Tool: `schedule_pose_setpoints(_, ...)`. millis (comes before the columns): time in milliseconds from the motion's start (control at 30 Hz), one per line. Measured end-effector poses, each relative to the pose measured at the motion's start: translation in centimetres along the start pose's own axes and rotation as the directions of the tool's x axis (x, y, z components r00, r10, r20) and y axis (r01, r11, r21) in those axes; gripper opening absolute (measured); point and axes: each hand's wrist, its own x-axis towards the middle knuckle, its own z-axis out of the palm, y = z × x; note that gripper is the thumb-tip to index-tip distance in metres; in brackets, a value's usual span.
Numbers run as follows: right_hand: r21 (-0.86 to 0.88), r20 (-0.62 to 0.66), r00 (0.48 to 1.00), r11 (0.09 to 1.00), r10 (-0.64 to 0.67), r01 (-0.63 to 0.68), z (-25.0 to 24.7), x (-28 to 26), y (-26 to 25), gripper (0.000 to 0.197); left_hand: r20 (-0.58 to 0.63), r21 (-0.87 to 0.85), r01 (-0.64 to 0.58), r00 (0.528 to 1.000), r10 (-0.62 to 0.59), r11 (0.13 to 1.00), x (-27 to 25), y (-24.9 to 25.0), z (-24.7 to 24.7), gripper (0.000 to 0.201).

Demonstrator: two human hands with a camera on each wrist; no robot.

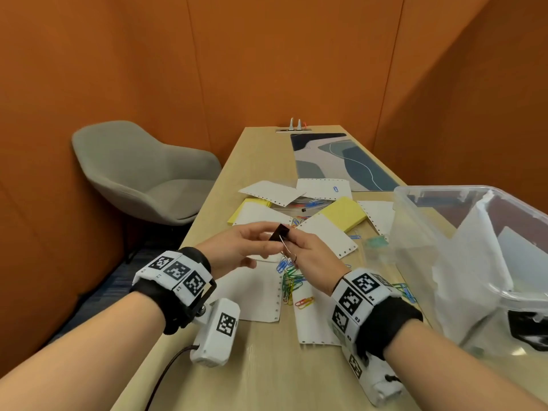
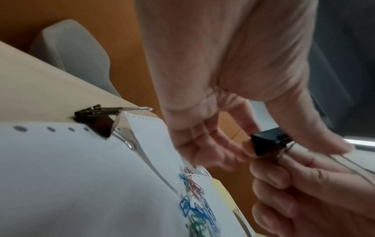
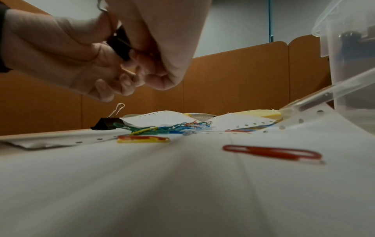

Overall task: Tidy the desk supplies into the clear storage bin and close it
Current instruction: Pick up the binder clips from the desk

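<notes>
Both hands hold one black binder clip (image 1: pixel 280 231) above the desk. My left hand (image 1: pixel 252 243) pinches its body (image 2: pixel 265 142) between thumb and fingers. My right hand (image 1: pixel 307 249) curls round its wire handles. A second black binder clip (image 2: pixel 95 118) sits clamped on a perforated white sheet (image 1: pixel 255 292) and also shows in the right wrist view (image 3: pixel 107 124). Coloured paper clips (image 1: pixel 290 280) lie heaped under the hands. The clear storage bin (image 1: pixel 421 226) stands open at the right with white paper inside.
More white sheets and yellow note pads (image 1: pixel 344 213) are scattered further back. A patterned desk mat (image 1: pixel 341 161) lies at the far end. A grey chair (image 1: pixel 142 173) stands left of the desk. A red paper clip (image 3: pixel 271 152) lies close to my right wrist.
</notes>
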Motion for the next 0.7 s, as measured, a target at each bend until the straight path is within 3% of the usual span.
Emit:
schedule_pose_setpoints(67,0.046,0.051,0.998,0.999,0.026,-0.028,0.2,-0.2,0.0,0.026,0.053,0.01,-0.007,0.999,0.006,1.0,-0.2,-0.1,0.2,0.032)
schedule_pose_setpoints(200,0.166,0.076,0.988,0.975,0.135,-0.146,0.0,0.0,-0.2,0.033,0.032,0.013,-0.031,0.999,0.031,0.999,-0.1,-0.1,0.3,0.032)
schedule_pose_setpoints(333,0.125,0.098,0.985,0.98,0.14,-0.152,0.1,0.0,-0.4,0.011,0.055,0.073,-0.016,0.998,0.012,0.997,0.3,-0.2,0.6,0.029)
schedule_pose_setpoints(433,0.074,0.068,0.989,0.987,0.135,-0.14,0.3,-0.2,0.2,0.008,0.012,0.099,-0.002,1.0,0.001,0.995,0.5,-0.2,0.5,0.036)
schedule_pose_setpoints(533,0.057,0.013,0.998,0.997,0.058,-0.059,0.2,-0.1,0.3,0.017,-0.112,0.275,-0.003,0.993,0.035,0.961,1.1,0.4,0.6,0.046)
schedule_pose_setpoints(633,0.167,-0.068,0.997,0.986,0.02,-0.008,0.0,0.0,0.1,0.027,-0.24,0.485,-0.027,0.957,0.163,0.874,1.8,1.0,0.8,0.053)
schedule_pose_setpoints(700,0.194,-0.077,0.997,0.981,0.012,0.003,0.0,-0.1,0.0,0.022,-0.222,0.599,-0.029,0.954,0.201,0.8,1.9,1.2,0.6,0.053)
